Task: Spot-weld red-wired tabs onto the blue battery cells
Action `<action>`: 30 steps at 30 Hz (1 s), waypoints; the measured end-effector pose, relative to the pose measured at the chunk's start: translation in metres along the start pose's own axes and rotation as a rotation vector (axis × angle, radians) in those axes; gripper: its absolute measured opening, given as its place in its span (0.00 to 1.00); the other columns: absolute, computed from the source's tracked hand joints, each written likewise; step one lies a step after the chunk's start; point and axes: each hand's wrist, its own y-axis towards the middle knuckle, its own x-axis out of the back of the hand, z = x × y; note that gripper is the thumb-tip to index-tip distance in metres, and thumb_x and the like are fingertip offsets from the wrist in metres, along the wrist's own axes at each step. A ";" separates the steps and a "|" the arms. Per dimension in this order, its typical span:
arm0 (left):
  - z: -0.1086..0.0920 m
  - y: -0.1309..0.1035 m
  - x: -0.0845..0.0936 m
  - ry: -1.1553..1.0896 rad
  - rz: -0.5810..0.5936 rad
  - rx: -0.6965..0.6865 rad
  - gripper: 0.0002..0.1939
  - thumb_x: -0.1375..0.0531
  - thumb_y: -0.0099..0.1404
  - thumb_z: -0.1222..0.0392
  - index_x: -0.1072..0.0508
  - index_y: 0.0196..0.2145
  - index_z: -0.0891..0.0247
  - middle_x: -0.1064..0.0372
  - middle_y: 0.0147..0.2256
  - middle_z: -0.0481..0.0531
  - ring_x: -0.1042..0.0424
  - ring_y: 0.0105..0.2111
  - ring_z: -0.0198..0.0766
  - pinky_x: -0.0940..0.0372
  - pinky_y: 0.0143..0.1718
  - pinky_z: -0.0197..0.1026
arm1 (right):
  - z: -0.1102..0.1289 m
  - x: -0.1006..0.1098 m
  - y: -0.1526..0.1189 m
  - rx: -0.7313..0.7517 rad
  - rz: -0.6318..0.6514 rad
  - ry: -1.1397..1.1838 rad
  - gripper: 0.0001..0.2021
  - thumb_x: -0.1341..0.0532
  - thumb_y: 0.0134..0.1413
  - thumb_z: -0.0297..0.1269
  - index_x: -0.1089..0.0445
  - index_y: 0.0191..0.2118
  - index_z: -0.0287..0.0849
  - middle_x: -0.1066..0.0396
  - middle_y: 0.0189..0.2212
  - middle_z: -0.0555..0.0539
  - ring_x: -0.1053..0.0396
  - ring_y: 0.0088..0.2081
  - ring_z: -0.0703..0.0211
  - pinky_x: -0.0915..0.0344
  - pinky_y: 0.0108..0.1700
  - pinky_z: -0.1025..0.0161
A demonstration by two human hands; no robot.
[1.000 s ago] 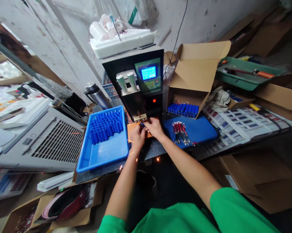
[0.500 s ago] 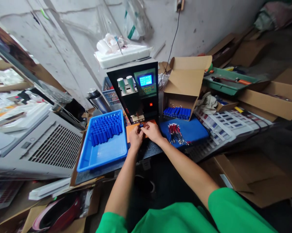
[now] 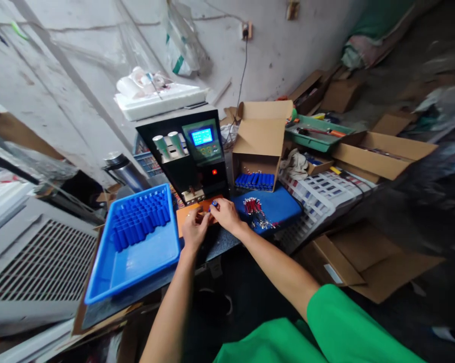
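Observation:
My right hand (image 3: 226, 215) is closed around a blue battery cell (image 3: 213, 204), whose end shows at the fingertips. Close beside it, my left hand (image 3: 194, 228) has its thumb and fingers parted, with no object visible between them. Both hands are over an orange board (image 3: 182, 216) in front of a black spot welding machine (image 3: 206, 171) with a lit screen. To the left, a blue tray (image 3: 144, 257) holds many blue cells (image 3: 140, 219) standing in rows. On the right, wire leads (image 3: 253, 206) with red and black insulation lie on a blue pad (image 3: 283, 206).
An open cardboard box (image 3: 263, 133) with wired blue cells (image 3: 255, 180) stands behind the pad. A steel flask (image 3: 127, 171) stands behind the tray. White foam (image 3: 159, 103) lies on the machine. Further right are a green tool tray (image 3: 318, 136) and a white crate (image 3: 310, 201).
The view has swung right, shifting the scene leftward. My hands have drawn back from the welder's electrodes, and my left hand has come away from the cell, which stays in my right hand.

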 end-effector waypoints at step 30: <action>0.002 0.004 0.000 0.091 -0.018 -0.028 0.16 0.41 0.66 0.45 0.22 0.39 0.59 0.22 0.36 0.52 0.23 0.35 0.42 0.32 0.37 0.41 | -0.134 0.074 0.104 0.093 0.226 -0.804 0.18 0.49 0.67 0.27 0.27 0.55 0.33 0.33 0.55 0.31 0.37 0.57 0.44 0.35 0.54 0.54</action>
